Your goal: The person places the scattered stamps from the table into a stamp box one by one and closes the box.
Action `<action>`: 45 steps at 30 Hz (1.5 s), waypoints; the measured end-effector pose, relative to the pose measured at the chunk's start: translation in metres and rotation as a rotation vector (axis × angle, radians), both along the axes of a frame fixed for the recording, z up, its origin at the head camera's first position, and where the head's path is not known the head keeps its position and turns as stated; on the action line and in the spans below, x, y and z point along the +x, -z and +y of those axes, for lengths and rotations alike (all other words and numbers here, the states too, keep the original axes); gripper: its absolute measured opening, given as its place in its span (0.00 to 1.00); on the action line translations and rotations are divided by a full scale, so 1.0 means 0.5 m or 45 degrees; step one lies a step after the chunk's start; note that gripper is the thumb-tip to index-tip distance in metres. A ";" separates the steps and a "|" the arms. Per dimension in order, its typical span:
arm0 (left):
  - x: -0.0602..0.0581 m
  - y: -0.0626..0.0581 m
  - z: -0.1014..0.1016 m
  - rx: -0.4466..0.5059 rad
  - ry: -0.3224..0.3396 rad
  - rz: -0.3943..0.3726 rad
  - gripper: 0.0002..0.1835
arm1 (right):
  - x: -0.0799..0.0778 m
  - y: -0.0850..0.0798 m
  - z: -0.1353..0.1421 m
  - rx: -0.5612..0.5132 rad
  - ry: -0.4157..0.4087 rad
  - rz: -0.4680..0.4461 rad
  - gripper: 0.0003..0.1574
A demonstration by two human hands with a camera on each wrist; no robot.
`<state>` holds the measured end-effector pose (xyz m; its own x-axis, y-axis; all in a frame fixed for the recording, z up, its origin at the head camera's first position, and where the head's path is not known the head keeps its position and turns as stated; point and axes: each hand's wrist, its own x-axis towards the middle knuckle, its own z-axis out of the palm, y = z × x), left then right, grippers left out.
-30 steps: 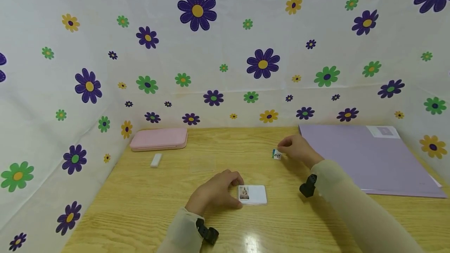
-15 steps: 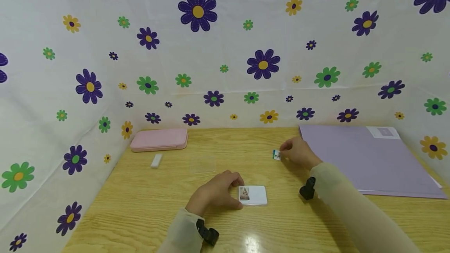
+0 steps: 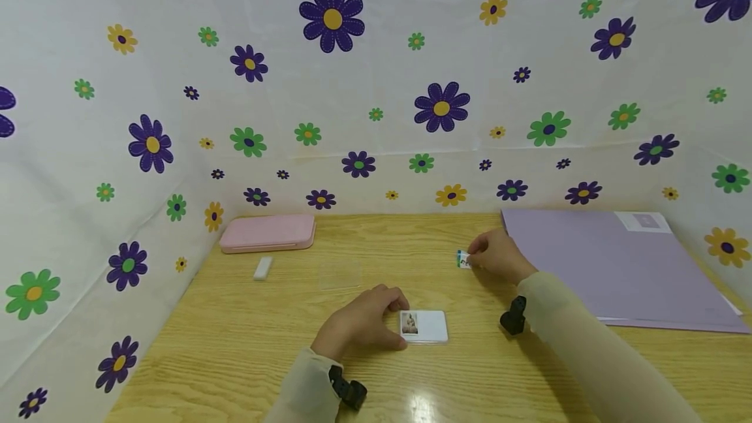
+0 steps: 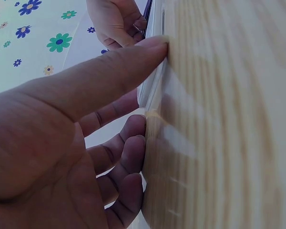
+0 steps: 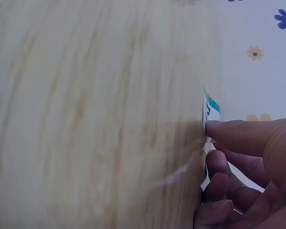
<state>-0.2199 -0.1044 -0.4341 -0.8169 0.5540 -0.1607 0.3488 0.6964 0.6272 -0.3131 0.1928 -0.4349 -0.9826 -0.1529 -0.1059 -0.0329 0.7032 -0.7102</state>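
Note:
A flat white rectangular case (image 3: 431,326) with clear edges lies on the table, a small brown stamp-like picture (image 3: 409,323) on its left end. My left hand (image 3: 367,322) holds the case by its left side, thumb (image 4: 148,50) at the near corner and index finger at the far one. Farther back on the right, my right hand (image 3: 496,254) pinches a small stamp-like paper (image 3: 463,259), white with a teal edge. In the right wrist view the thumb (image 5: 238,136) presses on this paper (image 5: 211,106); its lower part is hidden by the fingers.
A clear plastic sheet or lid (image 3: 339,275) lies left of centre. Behind it on the left are a white eraser-like block (image 3: 263,268) and a pink zip case (image 3: 268,233). A large purple folder (image 3: 605,266) covers the right side of the table. Flowered cloth (image 3: 388,70) hangs behind.
My right hand has shifted slightly to the right, its fingers now covering more of the small paper. My left hand and the white case have stayed put.

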 end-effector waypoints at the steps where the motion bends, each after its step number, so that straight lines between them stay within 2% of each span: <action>1: 0.000 0.000 0.000 -0.001 0.001 0.002 0.24 | 0.000 0.000 0.000 -0.001 -0.001 -0.002 0.06; 13: 0.005 -0.008 0.004 0.004 0.003 -0.009 0.24 | 0.007 -0.016 0.004 -0.057 0.046 -0.022 0.10; 20: 0.004 -0.006 0.004 -0.010 0.004 0.001 0.24 | 0.020 -0.031 -0.008 -0.110 -0.023 0.030 0.12; 29: -0.002 -0.005 -0.001 0.000 0.009 -0.002 0.24 | 0.035 -0.054 -0.017 -0.197 -0.087 0.019 0.15; 39: -0.001 -0.004 -0.001 0.028 0.010 -0.013 0.25 | 0.052 -0.074 -0.030 -0.266 -0.170 0.020 0.08; 45: -0.001 -0.003 0.001 0.023 0.010 -0.006 0.24 | 0.066 -0.074 -0.037 -0.245 -0.236 -0.002 0.06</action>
<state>-0.2204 -0.1038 -0.4325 -0.8116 0.5633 -0.1548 0.3512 0.6822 0.6413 -0.2801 0.1742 -0.3980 -0.9358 -0.3477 -0.0588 -0.1474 0.5373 -0.8304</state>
